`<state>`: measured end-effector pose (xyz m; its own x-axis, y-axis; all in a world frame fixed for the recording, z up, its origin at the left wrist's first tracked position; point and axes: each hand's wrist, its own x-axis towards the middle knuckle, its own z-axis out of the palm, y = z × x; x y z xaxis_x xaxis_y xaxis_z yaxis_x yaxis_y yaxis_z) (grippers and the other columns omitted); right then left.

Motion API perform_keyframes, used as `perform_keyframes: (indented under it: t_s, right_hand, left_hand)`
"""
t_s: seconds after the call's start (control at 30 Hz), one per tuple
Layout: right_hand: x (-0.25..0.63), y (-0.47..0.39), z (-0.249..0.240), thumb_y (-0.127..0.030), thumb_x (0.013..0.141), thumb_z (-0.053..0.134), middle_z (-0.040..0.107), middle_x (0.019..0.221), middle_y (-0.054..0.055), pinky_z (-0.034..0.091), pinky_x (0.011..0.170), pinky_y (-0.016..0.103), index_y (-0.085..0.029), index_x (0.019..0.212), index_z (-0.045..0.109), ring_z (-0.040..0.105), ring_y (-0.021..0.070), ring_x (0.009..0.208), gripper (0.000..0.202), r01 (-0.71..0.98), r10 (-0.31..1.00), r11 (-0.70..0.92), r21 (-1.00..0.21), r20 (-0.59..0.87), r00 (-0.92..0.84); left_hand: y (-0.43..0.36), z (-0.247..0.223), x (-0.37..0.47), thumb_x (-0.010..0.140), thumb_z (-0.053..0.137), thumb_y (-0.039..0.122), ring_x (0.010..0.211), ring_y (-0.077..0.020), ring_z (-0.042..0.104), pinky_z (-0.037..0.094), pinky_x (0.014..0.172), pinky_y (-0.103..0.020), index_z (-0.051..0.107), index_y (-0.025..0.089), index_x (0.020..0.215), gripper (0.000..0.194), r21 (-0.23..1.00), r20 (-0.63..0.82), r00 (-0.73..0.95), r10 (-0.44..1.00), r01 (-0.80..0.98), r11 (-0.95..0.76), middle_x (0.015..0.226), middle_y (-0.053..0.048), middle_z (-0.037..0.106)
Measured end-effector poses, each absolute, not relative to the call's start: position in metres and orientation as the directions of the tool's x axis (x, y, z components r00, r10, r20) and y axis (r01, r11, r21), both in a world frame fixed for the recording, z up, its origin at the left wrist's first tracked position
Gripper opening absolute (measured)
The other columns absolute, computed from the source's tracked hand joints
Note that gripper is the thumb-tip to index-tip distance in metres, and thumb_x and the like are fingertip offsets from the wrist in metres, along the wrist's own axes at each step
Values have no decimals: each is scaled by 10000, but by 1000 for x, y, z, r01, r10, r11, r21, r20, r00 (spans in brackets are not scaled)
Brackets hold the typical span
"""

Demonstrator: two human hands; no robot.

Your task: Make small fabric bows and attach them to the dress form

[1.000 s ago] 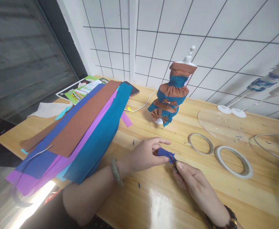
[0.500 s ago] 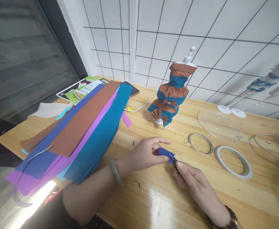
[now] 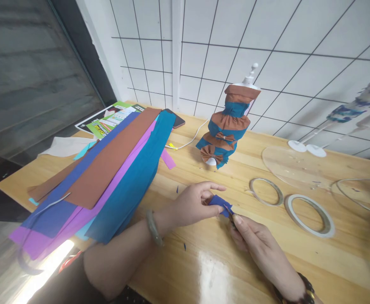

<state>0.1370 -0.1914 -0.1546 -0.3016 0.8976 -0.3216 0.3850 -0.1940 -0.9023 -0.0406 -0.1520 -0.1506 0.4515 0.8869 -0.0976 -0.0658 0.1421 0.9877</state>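
Note:
Between thumb and fingers, my left hand (image 3: 196,204) pinches a small piece of blue crepe paper (image 3: 218,204), its index finger stretched out above. My right hand (image 3: 251,234) is closed around a small dark cutting tool that looks like scissors (image 3: 230,216). The tool's tip lies on the right edge of the blue piece. Its handles are mostly hidden inside my fingers. Beyond my hands stands a small dress form (image 3: 227,122), wrapped in brown and teal crepe paper with two brown bows on the front.
Long strips of coloured crepe paper (image 3: 109,169) are piled at the left, with a phone (image 3: 175,119) behind them. Two tape rolls (image 3: 310,215) (image 3: 266,191) lie at the right near a clear round disc (image 3: 294,166). Two more stands (image 3: 318,131) lean by the wall.

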Motion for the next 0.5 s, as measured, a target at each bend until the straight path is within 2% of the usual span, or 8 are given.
perform_keyframes:
  t_s: [0.33, 0.5]
  right_hand:
    - [137, -191, -154, -525, 846, 334, 292, 537, -48, 217, 464, 245, -204, 563, 354, 243, 107, 497, 429, 367, 906, -180, -913, -300, -300]
    - [136, -192, -153, -560, 833, 317, 270, 547, -49, 210, 465, 248, -210, 569, 334, 233, 110, 496, 439, 382, 899, -186, -905, -313, -306]
  left_hand:
    - [-152, -152, -41, 697, 603, 204, 696, -125, 559, 400, 639, -234, 495, 148, 1133, 453, 989, -94, 456, 885, -59, 136, 764, -36, 616]
    - [-152, -150, -41, 696, 601, 202, 681, -122, 551, 399, 630, -232, 499, 130, 1127, 449, 989, -91, 456, 885, -64, 134, 758, -42, 614]
